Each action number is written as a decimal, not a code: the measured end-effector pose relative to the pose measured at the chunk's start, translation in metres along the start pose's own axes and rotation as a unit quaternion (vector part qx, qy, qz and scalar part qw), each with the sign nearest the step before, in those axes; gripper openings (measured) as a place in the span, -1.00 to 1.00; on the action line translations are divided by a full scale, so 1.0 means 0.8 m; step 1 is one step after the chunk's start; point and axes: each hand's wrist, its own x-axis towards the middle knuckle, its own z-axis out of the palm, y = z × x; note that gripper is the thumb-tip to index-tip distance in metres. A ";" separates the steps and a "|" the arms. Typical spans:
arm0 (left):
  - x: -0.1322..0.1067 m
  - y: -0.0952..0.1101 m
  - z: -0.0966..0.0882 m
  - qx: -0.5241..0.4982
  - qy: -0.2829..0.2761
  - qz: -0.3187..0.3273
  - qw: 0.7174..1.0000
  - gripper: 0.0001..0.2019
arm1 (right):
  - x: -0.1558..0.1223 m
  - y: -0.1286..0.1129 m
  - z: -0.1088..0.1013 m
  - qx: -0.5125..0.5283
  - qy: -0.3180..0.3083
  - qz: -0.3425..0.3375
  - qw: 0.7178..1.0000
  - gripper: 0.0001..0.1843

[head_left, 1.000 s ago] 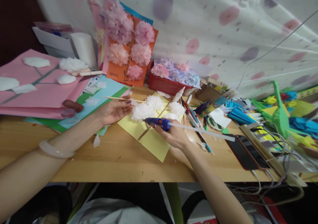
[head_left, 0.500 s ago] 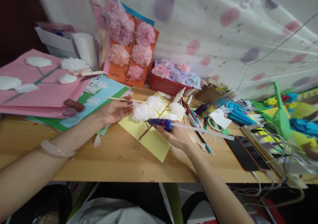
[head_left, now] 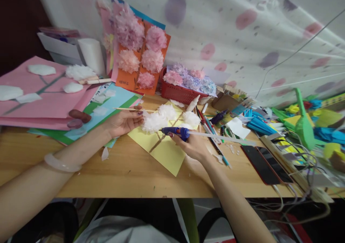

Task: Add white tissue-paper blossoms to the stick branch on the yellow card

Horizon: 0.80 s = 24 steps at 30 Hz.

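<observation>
My right hand is closed around a blue hot glue gun with a long translucent glue stick sticking out behind it. The gun's nozzle points left, close to the white tissue flowers on a sheet of yellow paper. Brown branch lines are drawn on that sheet. At the flowers' left edge, my left hand pinches a thin wooden stick. Whether its fingertips also touch the nearest flower, I cannot tell.
Pink paper with white petals lies at left. Behind stand an orange flower card and a red basket of tissue flowers. Pens, two phones, a power strip and cables lie at right.
The glue gun has shifted and turned slightly in my right hand, its nozzle now a little further right and nearly level. My left hand has barely moved.
</observation>
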 end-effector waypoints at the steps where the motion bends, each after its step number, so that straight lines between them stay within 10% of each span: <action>1: 0.000 0.000 0.000 0.000 0.000 0.000 1.000 -0.76 | 0.001 0.000 0.001 0.003 0.001 0.001 1.000 -0.61; 15: 0.003 -0.002 -0.005 0.007 -0.014 -0.003 1.000 -0.78 | 0.005 -0.008 -0.002 0.004 -0.014 0.020 1.000 -0.66; 24: -0.001 0.000 -0.002 0.016 -0.001 -0.001 1.000 -0.77 | -0.013 0.003 -0.016 0.206 -0.039 0.114 0.971 -0.47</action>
